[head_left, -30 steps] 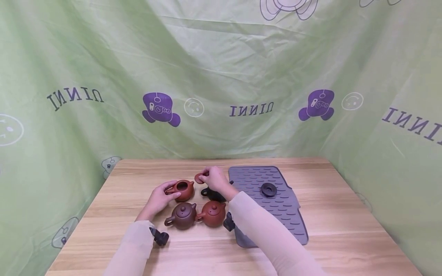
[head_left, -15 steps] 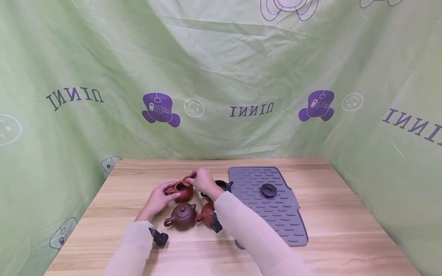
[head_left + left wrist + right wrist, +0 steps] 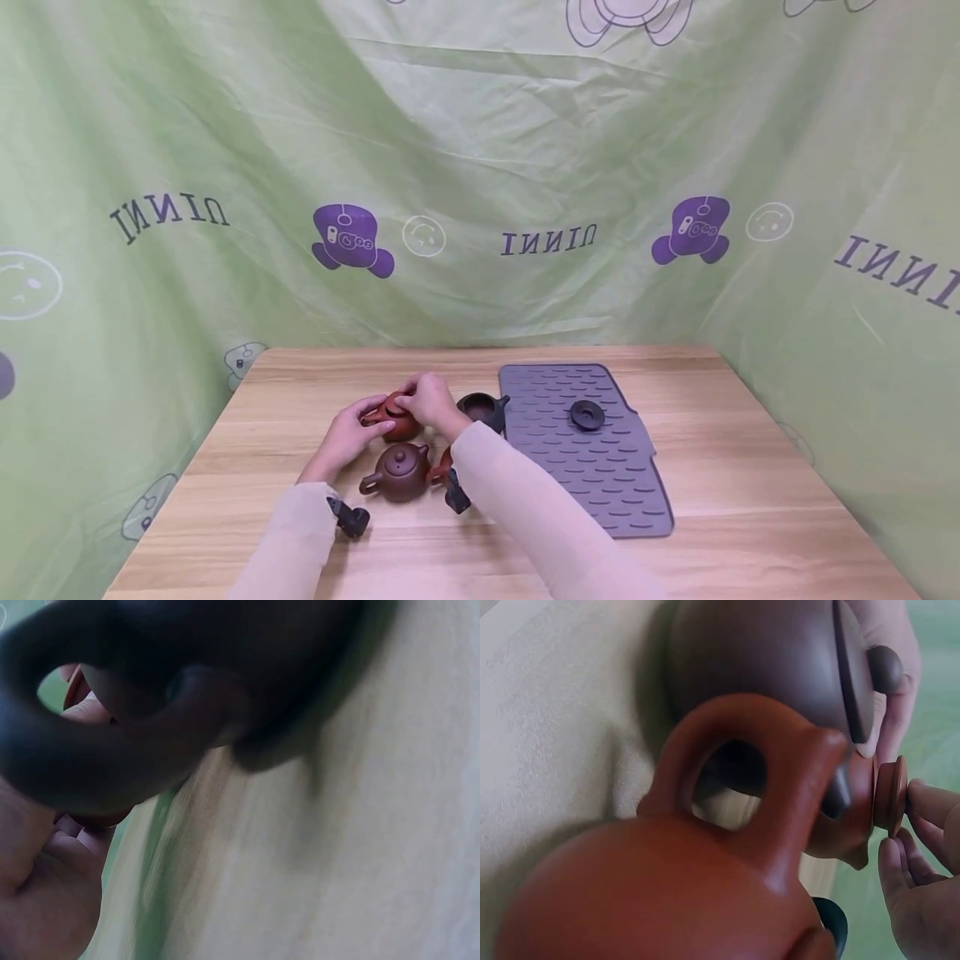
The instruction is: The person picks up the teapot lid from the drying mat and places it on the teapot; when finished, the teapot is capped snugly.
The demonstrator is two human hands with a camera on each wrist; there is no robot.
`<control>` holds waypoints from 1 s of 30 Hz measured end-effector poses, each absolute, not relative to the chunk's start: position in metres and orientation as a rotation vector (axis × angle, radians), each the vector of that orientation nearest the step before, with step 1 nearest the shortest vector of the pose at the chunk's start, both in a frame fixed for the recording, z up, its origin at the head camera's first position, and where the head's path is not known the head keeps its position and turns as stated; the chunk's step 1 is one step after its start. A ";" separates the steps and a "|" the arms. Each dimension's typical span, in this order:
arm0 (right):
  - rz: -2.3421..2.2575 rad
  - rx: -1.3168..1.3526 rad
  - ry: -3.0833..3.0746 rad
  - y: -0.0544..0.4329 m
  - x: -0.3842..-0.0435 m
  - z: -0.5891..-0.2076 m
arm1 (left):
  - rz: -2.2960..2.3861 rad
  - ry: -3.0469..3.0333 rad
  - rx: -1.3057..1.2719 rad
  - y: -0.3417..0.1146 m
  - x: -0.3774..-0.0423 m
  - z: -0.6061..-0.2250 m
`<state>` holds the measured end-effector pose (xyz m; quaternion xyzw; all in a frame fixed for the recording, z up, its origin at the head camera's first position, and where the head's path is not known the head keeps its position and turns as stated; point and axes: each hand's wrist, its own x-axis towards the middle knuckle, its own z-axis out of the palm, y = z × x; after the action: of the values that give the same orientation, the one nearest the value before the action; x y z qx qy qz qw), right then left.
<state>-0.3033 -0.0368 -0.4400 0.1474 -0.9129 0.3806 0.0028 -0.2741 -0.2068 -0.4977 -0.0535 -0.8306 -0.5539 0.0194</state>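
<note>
A red-brown clay teapot [image 3: 406, 428] stands at the back left of the group, its handle side toward my left hand [image 3: 348, 432]. That hand grips it, thumb on the near side and fingers behind. Between thumb and fingertips my right hand [image 3: 432, 403] pinches a matching teapot lid [image 3: 891, 796], held at the pot's mouth. In the right wrist view the lid's inner ring is close to the opening; whether it touches cannot be told. Closer to me is a lidded purple-brown teapot [image 3: 399, 477], its handle blurred and large in the left wrist view.
A second red teapot [image 3: 652, 889] lies under my right forearm, mostly hidden in the head view. Right of my right hand stands a lidless black teapot [image 3: 492, 419]. A black lid [image 3: 587, 416] lies on the grey ridged mat [image 3: 555, 379]. Green cloth [image 3: 480, 167] hangs behind the table.
My right hand has carried the red-brown lid left, from above the black teapot to the open red-brown teapot's mouth. The left hand has kept its grip there. The black teapot has come into view.
</note>
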 end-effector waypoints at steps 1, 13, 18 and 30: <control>1.180 0.473 -2.862 -0.038 -0.303 -0.441 | -1.715 -2.575 -0.171 -0.207 -0.274 -0.498; 1.074 0.485 -2.866 -0.044 -0.301 -0.446 | -1.714 -2.589 -0.152 -0.208 -0.279 -0.502; 1.037 0.471 -2.887 -0.045 -0.299 -0.444 | -1.694 -2.593 -0.169 -0.208 -0.279 -0.499; 1.154 0.492 -2.857 -0.035 -0.298 -0.434 | -1.592 -2.654 -0.230 -0.209 -0.277 -0.491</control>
<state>-0.2979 -0.0346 -0.4341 0.1578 -0.9155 0.3700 0.0106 -0.2768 -0.2094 -0.4910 -0.0741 -0.8550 -0.5129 0.0193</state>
